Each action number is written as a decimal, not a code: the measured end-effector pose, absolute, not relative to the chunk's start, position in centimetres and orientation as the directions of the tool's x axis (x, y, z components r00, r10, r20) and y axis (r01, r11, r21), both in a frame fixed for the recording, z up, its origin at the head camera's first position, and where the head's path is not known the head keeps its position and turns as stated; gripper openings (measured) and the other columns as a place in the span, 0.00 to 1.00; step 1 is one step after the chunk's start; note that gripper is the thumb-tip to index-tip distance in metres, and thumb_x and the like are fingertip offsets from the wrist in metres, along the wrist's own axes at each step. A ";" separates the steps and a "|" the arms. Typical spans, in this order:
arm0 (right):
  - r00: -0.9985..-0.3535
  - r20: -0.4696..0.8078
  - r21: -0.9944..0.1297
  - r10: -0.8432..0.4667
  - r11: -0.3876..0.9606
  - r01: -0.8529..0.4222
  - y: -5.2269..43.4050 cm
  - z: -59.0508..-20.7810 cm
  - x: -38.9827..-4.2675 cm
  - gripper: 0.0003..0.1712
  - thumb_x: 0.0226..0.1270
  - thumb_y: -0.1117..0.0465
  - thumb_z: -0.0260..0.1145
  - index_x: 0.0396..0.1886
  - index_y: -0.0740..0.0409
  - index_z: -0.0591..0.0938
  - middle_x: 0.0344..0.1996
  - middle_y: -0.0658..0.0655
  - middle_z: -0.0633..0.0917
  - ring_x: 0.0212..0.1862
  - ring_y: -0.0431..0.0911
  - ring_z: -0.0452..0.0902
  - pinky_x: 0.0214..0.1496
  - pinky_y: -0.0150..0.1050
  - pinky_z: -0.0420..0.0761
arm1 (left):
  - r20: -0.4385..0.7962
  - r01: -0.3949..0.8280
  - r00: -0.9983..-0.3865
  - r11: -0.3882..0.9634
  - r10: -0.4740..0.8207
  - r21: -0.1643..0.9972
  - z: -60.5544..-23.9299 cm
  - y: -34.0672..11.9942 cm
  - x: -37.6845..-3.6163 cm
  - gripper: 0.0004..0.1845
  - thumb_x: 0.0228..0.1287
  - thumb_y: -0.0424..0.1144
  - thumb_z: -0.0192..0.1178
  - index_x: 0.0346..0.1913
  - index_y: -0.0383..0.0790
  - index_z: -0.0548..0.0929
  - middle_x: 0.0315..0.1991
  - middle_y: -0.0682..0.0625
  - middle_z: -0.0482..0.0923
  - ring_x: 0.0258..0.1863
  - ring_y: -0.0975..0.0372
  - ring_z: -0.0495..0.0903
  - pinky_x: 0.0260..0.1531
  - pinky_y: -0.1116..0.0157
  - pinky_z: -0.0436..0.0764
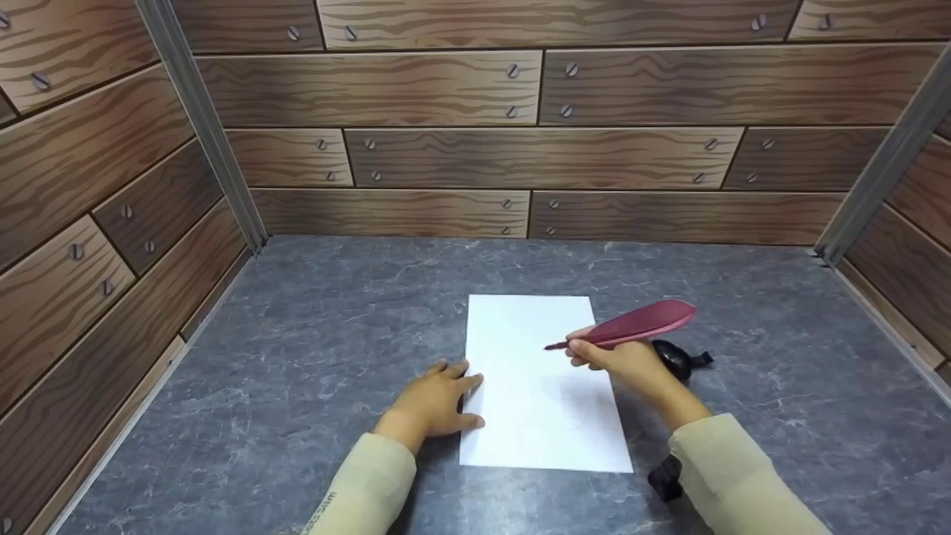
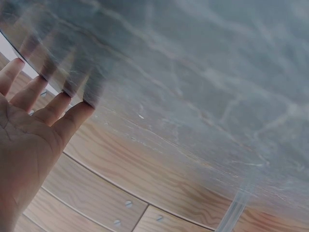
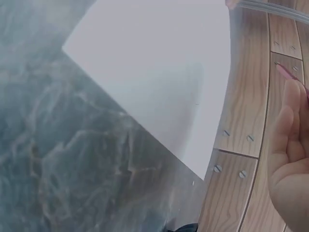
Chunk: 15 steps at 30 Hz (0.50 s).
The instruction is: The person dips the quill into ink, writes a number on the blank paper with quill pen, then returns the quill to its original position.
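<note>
A white sheet of paper (image 1: 535, 416) lies upright on the grey marbled table. Along its left edge rests my left hand (image 1: 435, 397), fingers spread, with fingertips on the paper's margin; the left wrist view shows those fingers (image 2: 72, 121) extended against the table surface. My right hand (image 1: 617, 360) pinches a dark red feather quill pen (image 1: 643, 323) near its lower end. The quill's dark tip points left, over the middle of the sheet, and its plume slants up to the right. In the right wrist view the right hand (image 3: 294, 154) shows its curled fingers at the right edge.
Just behind my right wrist sits a rounded glossy black object (image 1: 674, 360) with a short protruding end, partly covered by the hand. A small black item (image 1: 666, 478) lies beside the right sleeve. Wood-patterned panels (image 1: 446, 156) wall the table at the back and both sides.
</note>
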State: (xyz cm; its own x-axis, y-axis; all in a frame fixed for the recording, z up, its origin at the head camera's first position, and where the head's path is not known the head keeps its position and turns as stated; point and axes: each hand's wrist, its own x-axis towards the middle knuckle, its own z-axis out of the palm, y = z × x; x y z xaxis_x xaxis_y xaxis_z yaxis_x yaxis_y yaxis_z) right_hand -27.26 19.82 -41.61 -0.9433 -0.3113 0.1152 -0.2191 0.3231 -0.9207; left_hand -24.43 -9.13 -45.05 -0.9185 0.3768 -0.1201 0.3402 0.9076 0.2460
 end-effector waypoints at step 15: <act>-0.978 0.169 -0.965 -0.122 0.182 -0.189 22.4 -40.4 -27.9 0.25 0.67 0.57 0.65 0.52 0.77 0.77 0.33 0.60 0.87 0.36 0.42 0.85 0.40 0.35 0.83 | -0.115 0.343 -0.919 0.909 0.377 0.237 -45.3 -9.1 -24.6 0.36 0.58 0.60 0.62 0.68 0.52 0.70 0.70 0.48 0.60 0.69 0.45 0.56 0.61 0.42 0.63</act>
